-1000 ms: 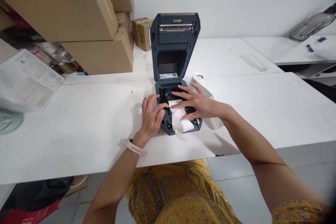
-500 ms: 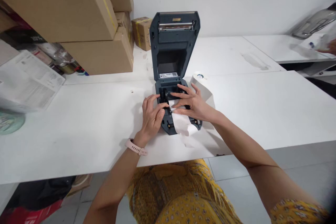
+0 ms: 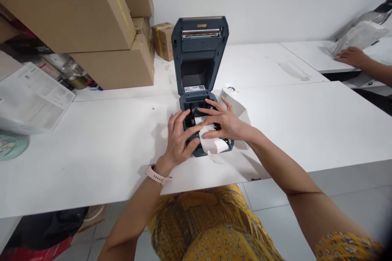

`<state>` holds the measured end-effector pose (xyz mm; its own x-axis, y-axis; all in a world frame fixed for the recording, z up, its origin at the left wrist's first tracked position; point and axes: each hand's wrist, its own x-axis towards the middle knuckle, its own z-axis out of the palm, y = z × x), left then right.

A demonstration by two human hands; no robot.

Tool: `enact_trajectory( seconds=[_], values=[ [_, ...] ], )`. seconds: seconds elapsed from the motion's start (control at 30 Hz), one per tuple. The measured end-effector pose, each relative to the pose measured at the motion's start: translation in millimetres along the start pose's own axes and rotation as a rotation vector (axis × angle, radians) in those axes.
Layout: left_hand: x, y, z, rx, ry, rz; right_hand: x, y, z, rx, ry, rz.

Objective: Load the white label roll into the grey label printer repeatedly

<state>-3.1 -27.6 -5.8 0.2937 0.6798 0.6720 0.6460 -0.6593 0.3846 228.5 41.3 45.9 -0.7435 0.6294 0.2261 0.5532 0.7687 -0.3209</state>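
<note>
Here, hands over printer edges, table stretching rightward

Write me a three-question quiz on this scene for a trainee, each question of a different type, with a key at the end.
1. True or false: the lid of the label printer stands raised.

2. On which wrist is the pink wristband?
A. The left
B. The right
C. Both

3. Fill in the blank: inside the printer, the spread fingers of the right hand are over a strip of white ____.

Key:
1. True.
2. A, the left.
3. Paper.
</note>
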Motion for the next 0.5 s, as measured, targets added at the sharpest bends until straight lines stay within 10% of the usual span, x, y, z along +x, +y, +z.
enact_trajectory(
  seconds=[0.23,0.4,0.5],
  values=[
    [-3,12,1.8,0.004,0.06,0.176,-7,6,-38,0.187,0.048,-0.117],
    [-1,16,2.2,-0.045,0.137,0.281,53,17,-106,0.21,0.648,-0.067],
    [-2,20,-0.4,-0.09,0.122,0.327,115,37,-129,0.246,0.758,0.011]
  ],
)
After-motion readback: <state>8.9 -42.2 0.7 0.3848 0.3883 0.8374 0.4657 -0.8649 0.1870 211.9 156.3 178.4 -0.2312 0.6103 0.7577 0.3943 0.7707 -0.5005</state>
